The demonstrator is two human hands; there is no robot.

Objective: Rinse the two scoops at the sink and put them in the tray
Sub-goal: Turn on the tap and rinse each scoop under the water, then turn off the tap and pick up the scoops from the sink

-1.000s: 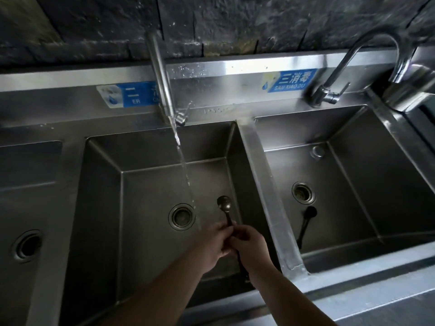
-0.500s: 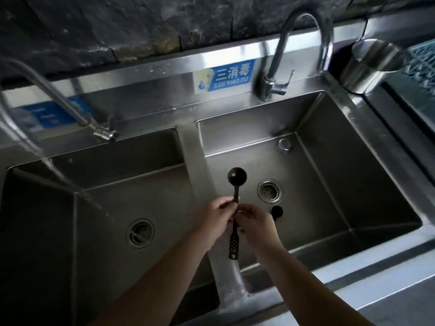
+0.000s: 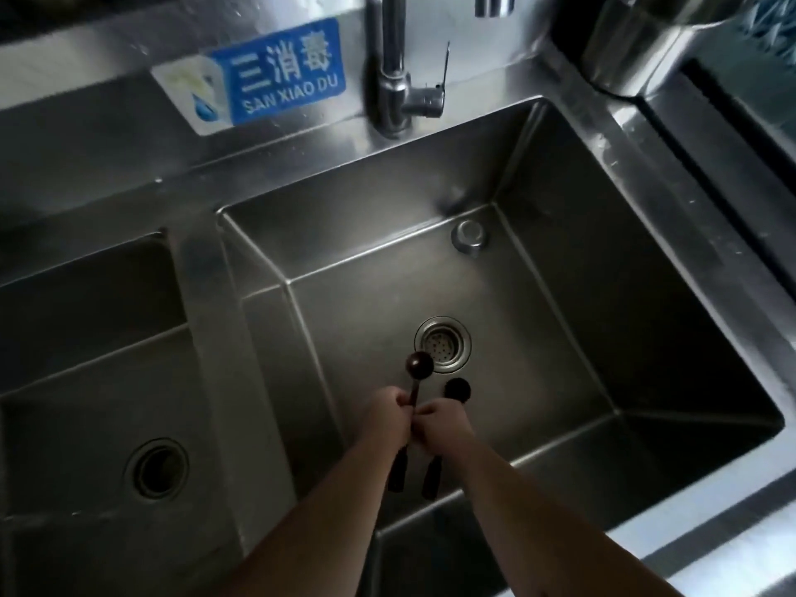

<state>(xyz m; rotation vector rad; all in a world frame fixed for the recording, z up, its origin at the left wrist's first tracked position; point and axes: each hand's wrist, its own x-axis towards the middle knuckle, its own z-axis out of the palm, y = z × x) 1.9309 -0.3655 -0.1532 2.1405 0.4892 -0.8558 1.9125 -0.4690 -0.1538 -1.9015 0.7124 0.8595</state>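
Both hands meet over the right basin (image 3: pixel 560 295), left hand (image 3: pixel 390 417) and right hand (image 3: pixel 443 426) each with a grip closed on the shaft of one scoop (image 3: pixel 420 366). Its long axis runs near to far, bowl pointing away toward the drain (image 3: pixel 443 344), black handle toward the person. It is dark with a round bowl. A second scoop (image 3: pixel 457 389) lies on the basin floor just right of it, parallel, partly hidden by the right hand.

Both bare forearms reaching forward, hands meeting at centre

Left hand (image 3: pixel 387 417) curled closed, knuckles up; right hand (image 3: pixel 443 426) fisted just beside it, fingers touching; both pinching a scoop (image 3: pixel 414 381) handle, wrists level, elbows out of view
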